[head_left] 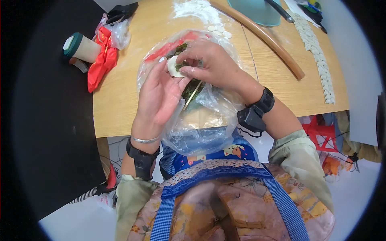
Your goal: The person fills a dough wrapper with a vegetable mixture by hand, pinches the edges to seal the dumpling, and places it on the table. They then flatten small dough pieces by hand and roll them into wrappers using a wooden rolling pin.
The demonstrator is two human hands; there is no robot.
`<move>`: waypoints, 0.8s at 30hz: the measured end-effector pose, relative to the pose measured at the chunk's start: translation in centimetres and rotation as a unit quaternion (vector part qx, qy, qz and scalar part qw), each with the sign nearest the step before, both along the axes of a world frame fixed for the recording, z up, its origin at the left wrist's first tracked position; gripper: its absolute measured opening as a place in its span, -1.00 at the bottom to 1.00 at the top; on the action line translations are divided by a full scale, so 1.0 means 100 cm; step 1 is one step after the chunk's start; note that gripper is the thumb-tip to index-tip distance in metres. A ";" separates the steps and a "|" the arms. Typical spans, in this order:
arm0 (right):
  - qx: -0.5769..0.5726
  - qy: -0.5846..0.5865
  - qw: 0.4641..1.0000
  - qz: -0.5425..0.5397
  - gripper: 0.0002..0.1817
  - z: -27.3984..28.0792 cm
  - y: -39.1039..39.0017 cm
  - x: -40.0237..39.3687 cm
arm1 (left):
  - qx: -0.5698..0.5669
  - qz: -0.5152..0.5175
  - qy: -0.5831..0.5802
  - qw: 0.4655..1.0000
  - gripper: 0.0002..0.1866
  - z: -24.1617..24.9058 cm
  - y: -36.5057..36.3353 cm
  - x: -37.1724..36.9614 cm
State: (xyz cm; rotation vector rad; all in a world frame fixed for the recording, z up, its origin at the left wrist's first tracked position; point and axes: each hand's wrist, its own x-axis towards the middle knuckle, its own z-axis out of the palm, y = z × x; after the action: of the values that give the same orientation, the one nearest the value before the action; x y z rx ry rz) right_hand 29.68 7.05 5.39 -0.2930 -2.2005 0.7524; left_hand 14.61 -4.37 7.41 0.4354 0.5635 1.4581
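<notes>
A round white dumpling wrapper [172, 68] with some green filling on it rests on the fingers of my left hand [157, 96], the thumb at its far edge. From the other side my right hand [213, 62] bends its fingers and thumb onto the wrapper's right edge. Beneath both hands lies a clear plastic bag [197, 140], its mouth open toward me. Dark green chopped filling [187, 91] shows inside it, partly hidden by my hands. A pale chopstick-like stick [193, 95] leans in the filling.
Small dough discs [219, 30] lie beside spread flour [195, 10]. A long wooden rolling pin [277, 46] crosses the table near a teal board [257, 12] and a black handle [280, 11]. Dumplings [317, 60] line the right side. At left stand a cup [86, 48] and red bag [100, 66].
</notes>
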 end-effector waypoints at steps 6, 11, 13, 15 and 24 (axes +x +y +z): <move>0.013 0.006 1.000 -0.008 -0.76 0.003 0.000 0.000 | -0.007 -0.002 -0.032 0.999 -0.58 -0.005 0.000 -0.003; 0.021 -0.008 1.000 0.012 -0.76 0.002 0.000 0.001 | -0.007 0.004 -0.020 1.000 -0.58 -0.006 0.001 -0.001; 0.056 0.069 0.996 -0.013 -0.78 0.005 0.001 0.000 | -0.001 0.000 -0.028 1.000 -0.58 -0.008 0.002 -0.005; 0.001 0.070 0.997 -0.023 -0.79 0.007 0.002 0.002 | 0.012 0.018 -0.027 0.999 -0.55 -0.009 0.003 -0.010; 0.088 -0.128 0.986 -0.067 -0.81 -0.006 0.010 0.007 | 0.008 0.082 -0.029 0.996 -0.47 0.009 0.001 -0.029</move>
State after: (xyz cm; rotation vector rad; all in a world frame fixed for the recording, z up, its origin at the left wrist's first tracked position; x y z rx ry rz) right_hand 30.43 8.09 4.83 -0.4646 -2.4409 0.4620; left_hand 11.67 -4.25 8.29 0.3653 0.5517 1.6285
